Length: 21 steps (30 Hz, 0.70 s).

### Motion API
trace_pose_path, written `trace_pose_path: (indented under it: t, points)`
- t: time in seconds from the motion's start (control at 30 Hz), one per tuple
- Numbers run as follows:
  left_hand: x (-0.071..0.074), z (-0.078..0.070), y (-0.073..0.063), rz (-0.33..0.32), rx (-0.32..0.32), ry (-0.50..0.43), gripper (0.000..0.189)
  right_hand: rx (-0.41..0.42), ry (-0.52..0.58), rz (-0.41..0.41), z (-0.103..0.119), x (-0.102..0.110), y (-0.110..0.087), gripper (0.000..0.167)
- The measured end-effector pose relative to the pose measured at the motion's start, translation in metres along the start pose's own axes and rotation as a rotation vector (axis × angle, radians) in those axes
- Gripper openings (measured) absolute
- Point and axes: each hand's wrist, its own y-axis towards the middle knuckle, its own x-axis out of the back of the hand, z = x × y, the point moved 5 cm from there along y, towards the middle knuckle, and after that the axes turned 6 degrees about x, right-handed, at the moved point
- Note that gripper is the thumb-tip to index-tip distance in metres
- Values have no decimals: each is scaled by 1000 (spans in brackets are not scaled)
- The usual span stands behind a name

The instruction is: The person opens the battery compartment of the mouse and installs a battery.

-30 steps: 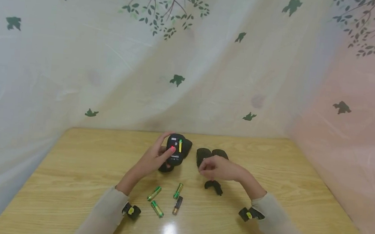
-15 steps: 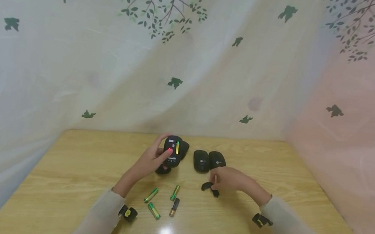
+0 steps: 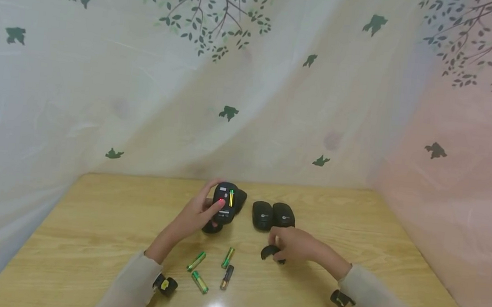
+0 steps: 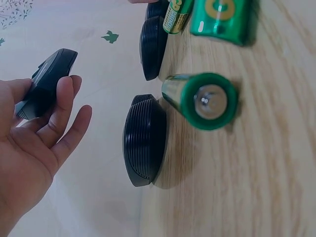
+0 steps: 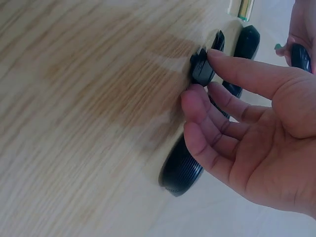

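Head cam: held mouse [image 3: 224,213] is gripped bottom-up in L hand [image 3: 193,213], thumb laid on its underside by a red light; slot batt. [image 3: 231,198] is seen in its uncovered slot. Compared w/ 1 sec ago, R hand [image 3: 297,243] has been lowered from the mouse pair [image 3: 262,217], R of held mouse, to the covers, nearer the camera. Near cover [image 3: 282,262] is now partly hidden by its fingers; far cover [image 3: 268,251] is left on the table [image 3: 85,247], just beside. So a mouse is now held on one side & a cover fingered on the other. Green batts [image 3: 200,282] (3) & dark batt. [image 3: 227,277] are left loose, camera side of held mouse.

L wrist cam: held mouse is seen clasped btwn thumb & fingers, off the table; some fingers are spread free.

R wrist cam: near cover is seen pinched btwn thumb & fingertip, apparently; firmness of grip can't be told. Held mouse is seen beyond, part cut off at the edge.
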Motion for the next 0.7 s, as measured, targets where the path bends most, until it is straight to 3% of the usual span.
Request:
trace_pose_path:
  t: [0.4,0.7]
  points:
    - [1,0,0,-8,7,10,53,140,42,-47,9,-2,11,35]
    - [2,1,2,-7,-1,-4,53,176,116,-18,9,-6,27,25]
